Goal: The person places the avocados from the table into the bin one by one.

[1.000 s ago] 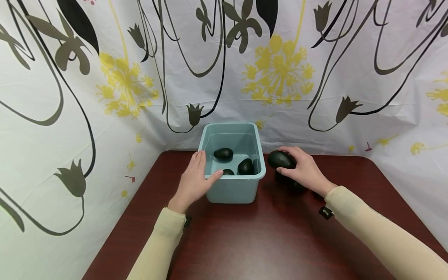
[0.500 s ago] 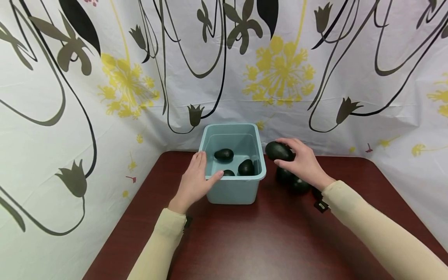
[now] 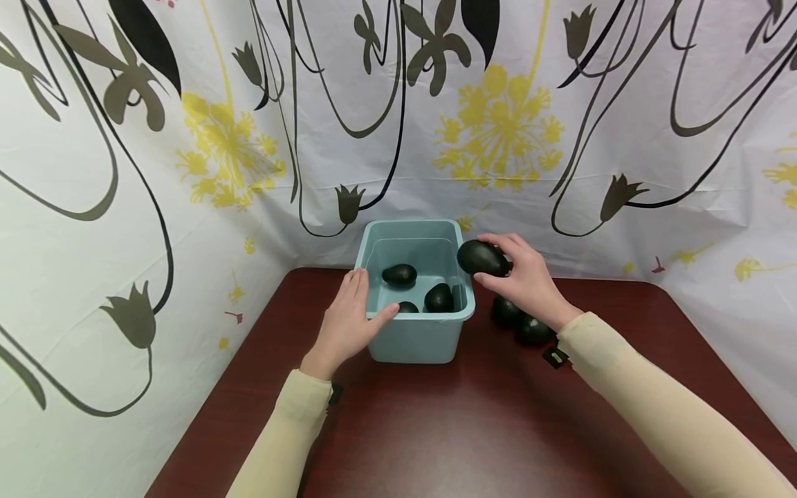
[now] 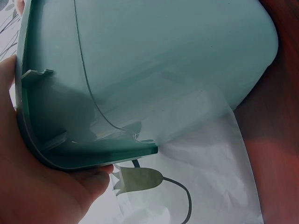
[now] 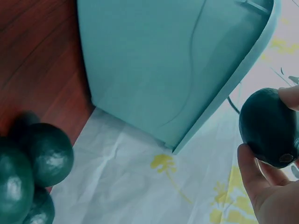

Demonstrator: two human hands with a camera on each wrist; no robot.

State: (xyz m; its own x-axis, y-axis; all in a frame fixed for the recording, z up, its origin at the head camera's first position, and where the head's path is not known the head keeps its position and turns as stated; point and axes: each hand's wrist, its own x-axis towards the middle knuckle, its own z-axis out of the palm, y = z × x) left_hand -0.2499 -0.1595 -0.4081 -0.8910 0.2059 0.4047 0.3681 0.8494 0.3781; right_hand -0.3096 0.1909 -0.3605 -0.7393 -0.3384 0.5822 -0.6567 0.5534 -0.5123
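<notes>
My right hand (image 3: 523, 277) grips a dark green avocado (image 3: 482, 257) between thumb and fingers, raised beside the right rim of a light blue plastic bin (image 3: 412, 342). In the right wrist view, the stem end of this held avocado (image 5: 268, 126) faces the camera. My left hand (image 3: 342, 321) rests against the bin's near left corner, its fingers extended along the left rim and the thumb at the front rim. Inside the bin lie an avocado (image 3: 399, 275) toward the back, another avocado (image 3: 439, 298) at the right, and a third avocado (image 3: 407, 307) partly hidden by the front wall.
More avocados (image 3: 532, 330) sit together on the dark red wooden table (image 3: 436, 429), right of the bin and below my right forearm. A white cloth with a flower print (image 3: 510, 200) hangs behind the table and along its left side.
My right hand has lifted the avocado up and leftward from the group on the table to the bin's right rim. The left hand stays at the bin's corner.
</notes>
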